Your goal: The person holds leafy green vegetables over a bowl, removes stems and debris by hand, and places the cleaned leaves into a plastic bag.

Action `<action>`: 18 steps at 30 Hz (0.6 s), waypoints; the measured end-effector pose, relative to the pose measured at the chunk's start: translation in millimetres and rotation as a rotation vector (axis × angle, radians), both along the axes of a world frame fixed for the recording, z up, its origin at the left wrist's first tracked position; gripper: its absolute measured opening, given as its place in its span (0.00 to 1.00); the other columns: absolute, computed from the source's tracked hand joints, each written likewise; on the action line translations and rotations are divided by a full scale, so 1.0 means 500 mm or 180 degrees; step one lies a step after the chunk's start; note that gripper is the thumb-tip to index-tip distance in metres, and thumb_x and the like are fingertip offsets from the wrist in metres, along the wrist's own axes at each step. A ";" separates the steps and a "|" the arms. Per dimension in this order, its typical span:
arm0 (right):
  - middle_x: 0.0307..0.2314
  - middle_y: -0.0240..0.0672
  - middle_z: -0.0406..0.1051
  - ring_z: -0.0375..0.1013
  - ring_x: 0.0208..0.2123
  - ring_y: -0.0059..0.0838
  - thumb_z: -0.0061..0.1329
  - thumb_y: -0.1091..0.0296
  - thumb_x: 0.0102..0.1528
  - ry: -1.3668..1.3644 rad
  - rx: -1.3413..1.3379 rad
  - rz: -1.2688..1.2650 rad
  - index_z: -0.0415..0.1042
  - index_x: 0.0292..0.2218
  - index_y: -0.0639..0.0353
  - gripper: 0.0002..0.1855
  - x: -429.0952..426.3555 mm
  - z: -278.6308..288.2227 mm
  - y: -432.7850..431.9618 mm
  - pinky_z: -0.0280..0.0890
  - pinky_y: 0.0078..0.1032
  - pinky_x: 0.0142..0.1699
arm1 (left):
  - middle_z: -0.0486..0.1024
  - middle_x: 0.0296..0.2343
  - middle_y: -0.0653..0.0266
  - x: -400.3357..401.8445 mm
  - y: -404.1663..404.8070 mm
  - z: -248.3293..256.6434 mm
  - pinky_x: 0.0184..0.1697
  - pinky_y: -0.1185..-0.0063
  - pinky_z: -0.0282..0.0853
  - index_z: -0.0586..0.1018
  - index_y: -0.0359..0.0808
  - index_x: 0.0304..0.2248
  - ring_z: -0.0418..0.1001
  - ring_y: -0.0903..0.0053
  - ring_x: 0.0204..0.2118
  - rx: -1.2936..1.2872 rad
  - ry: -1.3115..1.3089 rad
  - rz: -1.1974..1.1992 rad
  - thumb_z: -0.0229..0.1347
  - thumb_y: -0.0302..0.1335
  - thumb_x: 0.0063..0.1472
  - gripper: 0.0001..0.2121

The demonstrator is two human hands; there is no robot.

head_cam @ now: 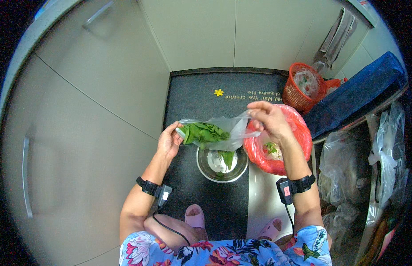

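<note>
A clear plastic bag [235, 130] is stretched sideways between my two hands, with green leafy vegetables [206, 132] bunched in its left half. My left hand [170, 140] grips the bag's left end, beside the leaves. At the other end, my right hand [268, 120] pinches the thin, crumpled plastic between thumb and fingers. Below the bag, a stainless steel bowl [200, 166] stands on the dark mat. One loose leaf [228, 159] shows over the bowl; whether it lies inside or hangs from the bag I cannot tell.
Right of the bowl is a bin lined with a red plastic bag [299, 146], holding vegetable scraps [271, 149]. Behind it stand an orange basket [299, 94] and a long blue box-like object [355, 96]. Cabinet doors [86, 139] rise at left; plastic bags [340, 166] fill the right side.
</note>
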State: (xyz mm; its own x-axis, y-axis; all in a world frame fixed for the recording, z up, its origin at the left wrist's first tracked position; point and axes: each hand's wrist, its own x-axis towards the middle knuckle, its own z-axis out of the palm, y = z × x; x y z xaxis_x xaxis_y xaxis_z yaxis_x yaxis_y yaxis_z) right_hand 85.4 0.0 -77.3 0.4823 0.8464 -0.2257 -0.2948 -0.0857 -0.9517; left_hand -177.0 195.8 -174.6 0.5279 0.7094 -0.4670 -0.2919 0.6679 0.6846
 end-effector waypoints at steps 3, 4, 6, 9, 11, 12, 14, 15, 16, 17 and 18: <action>0.23 0.34 0.70 0.66 0.18 0.17 0.46 0.81 0.49 0.0425 0.0519 -0.0224 0.67 0.40 0.69 0.14 0.049 -0.019 -0.002 0.60 0.13 0.21 | 0.74 0.26 0.65 0.008 0.005 0.022 0.37 0.81 0.70 0.73 0.33 0.30 0.73 0.78 0.30 0.0371 -0.0550 0.0178 0.51 0.28 0.58 0.06; 0.23 0.34 0.70 0.66 0.18 0.17 0.47 0.81 0.49 0.0166 0.0296 -0.0217 0.67 0.40 0.68 0.14 0.042 -0.030 0.003 0.60 0.13 0.21 | 0.74 0.28 0.63 0.004 0.001 0.033 0.38 0.81 0.69 0.74 0.31 0.30 0.72 0.78 0.31 0.0479 -0.0613 -0.0052 0.51 0.27 0.58 0.07; 0.22 0.33 0.70 0.66 0.18 0.17 0.48 0.79 0.50 -0.0132 -0.0229 0.0122 0.68 0.39 0.67 0.13 0.019 -0.037 0.015 0.61 0.14 0.23 | 0.74 0.29 0.63 0.007 0.001 0.056 0.39 0.81 0.69 0.74 0.30 0.31 0.72 0.79 0.32 0.0822 -0.0112 -0.0267 0.51 0.27 0.58 0.07; 0.20 0.30 0.68 0.66 0.20 0.17 0.46 0.77 0.51 -0.0187 0.0231 0.0125 0.68 0.39 0.65 0.11 -0.006 0.008 0.022 0.63 0.14 0.27 | 0.74 0.28 0.64 0.010 0.014 0.113 0.38 0.83 0.67 0.75 0.31 0.31 0.70 0.82 0.32 0.1352 -0.0094 -0.0193 0.53 0.28 0.56 0.08; 0.23 0.31 0.70 0.68 0.23 0.17 0.46 0.77 0.51 -0.0302 0.0142 0.0236 0.68 0.39 0.64 0.12 -0.009 -0.012 0.028 0.64 0.14 0.29 | 0.74 0.27 0.65 0.009 0.014 0.112 0.36 0.83 0.65 0.76 0.32 0.27 0.69 0.83 0.31 0.1415 0.0159 -0.0660 0.55 0.30 0.55 0.08; 0.23 0.31 0.70 0.68 0.23 0.17 0.46 0.77 0.51 -0.0401 0.0023 0.0315 0.69 0.39 0.64 0.11 -0.017 -0.025 0.033 0.64 0.14 0.29 | 0.74 0.26 0.66 0.017 0.011 0.106 0.36 0.83 0.64 0.76 0.33 0.26 0.69 0.82 0.30 0.1422 0.0375 -0.0813 0.55 0.31 0.55 0.08; 0.24 0.32 0.70 0.69 0.23 0.18 0.46 0.78 0.50 -0.0373 0.0040 0.0447 0.70 0.37 0.64 0.11 -0.044 -0.037 0.046 0.64 0.14 0.29 | 0.74 0.25 0.65 0.021 0.009 0.115 0.39 0.81 0.63 0.76 0.35 0.25 0.70 0.78 0.30 0.1523 0.0709 -0.0837 0.54 0.31 0.56 0.08; 0.24 0.31 0.71 0.69 0.23 0.17 0.47 0.77 0.49 -0.0432 -0.0074 0.0429 0.71 0.37 0.63 0.10 -0.057 -0.028 0.044 0.63 0.14 0.29 | 0.74 0.25 0.66 0.013 0.009 0.124 0.38 0.82 0.62 0.76 0.35 0.25 0.70 0.80 0.29 0.1742 0.0532 -0.0714 0.53 0.31 0.57 0.08; 0.24 0.30 0.71 0.68 0.23 0.16 0.48 0.77 0.49 -0.0565 -0.0069 0.0419 0.71 0.36 0.63 0.10 -0.058 -0.028 0.045 0.63 0.14 0.28 | 0.75 0.26 0.67 0.002 0.013 0.136 0.38 0.82 0.63 0.76 0.35 0.26 0.70 0.81 0.30 0.1635 0.0418 -0.0596 0.53 0.31 0.57 0.08; 0.24 0.30 0.71 0.68 0.22 0.15 0.49 0.76 0.48 -0.0698 -0.0063 0.0412 0.71 0.36 0.63 0.10 -0.060 -0.030 0.045 0.63 0.14 0.28 | 0.75 0.26 0.68 -0.010 0.018 0.141 0.38 0.83 0.63 0.76 0.35 0.26 0.70 0.82 0.30 0.1527 0.0306 -0.0475 0.53 0.31 0.57 0.08; 0.24 0.29 0.71 0.67 0.23 0.14 0.49 0.76 0.48 -0.0836 -0.0057 0.0404 0.71 0.36 0.63 0.11 -0.061 -0.042 0.050 0.62 0.14 0.29 | 0.75 0.26 0.68 -0.017 0.022 0.144 0.37 0.83 0.63 0.77 0.35 0.27 0.70 0.83 0.31 0.1722 0.0207 -0.0291 0.53 0.30 0.57 0.07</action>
State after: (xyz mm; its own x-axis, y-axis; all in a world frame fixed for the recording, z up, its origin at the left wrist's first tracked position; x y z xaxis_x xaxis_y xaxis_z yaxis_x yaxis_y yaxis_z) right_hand 54.8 25.1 -98.3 0.4168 0.9007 -0.1223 -0.0243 -0.1235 -0.9920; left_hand -185.3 207.0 -102.6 0.5808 0.8099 -0.0822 -0.1949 0.2364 0.9519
